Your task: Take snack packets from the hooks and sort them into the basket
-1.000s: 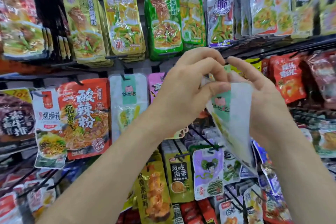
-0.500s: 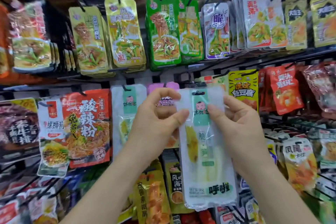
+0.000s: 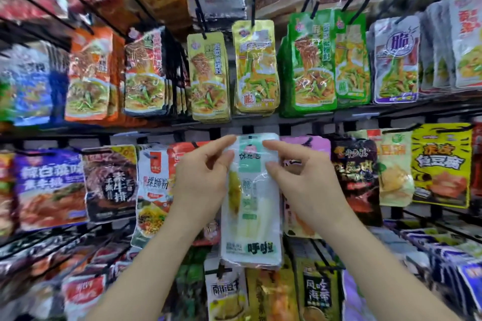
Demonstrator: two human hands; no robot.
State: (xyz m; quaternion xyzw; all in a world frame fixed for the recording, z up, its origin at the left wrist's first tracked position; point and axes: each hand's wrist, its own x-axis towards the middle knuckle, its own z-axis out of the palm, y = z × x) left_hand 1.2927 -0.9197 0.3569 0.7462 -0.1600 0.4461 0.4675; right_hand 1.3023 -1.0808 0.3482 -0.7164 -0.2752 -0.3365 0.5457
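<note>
A clear white snack packet (image 3: 251, 206) with a pale green label and yellow-green contents hangs upright at the middle of the rack. My left hand (image 3: 202, 182) pinches its upper left edge between thumb and fingertips. My right hand (image 3: 302, 180) pinches its upper right edge the same way. The packet's top sits level with the middle row of hooks, in front of the other packets. No basket is in view.
Rows of snack packets hang on black wire hooks all around: yellow packets (image 3: 257, 68) and green ones (image 3: 310, 62) above, a purple packet (image 3: 48, 187) and a black one (image 3: 110, 182) at left, a yellow packet (image 3: 440, 164) at right.
The view has swung up and to the left. Both hands carried the packet up and left across the rack, still pinching its top corners.
</note>
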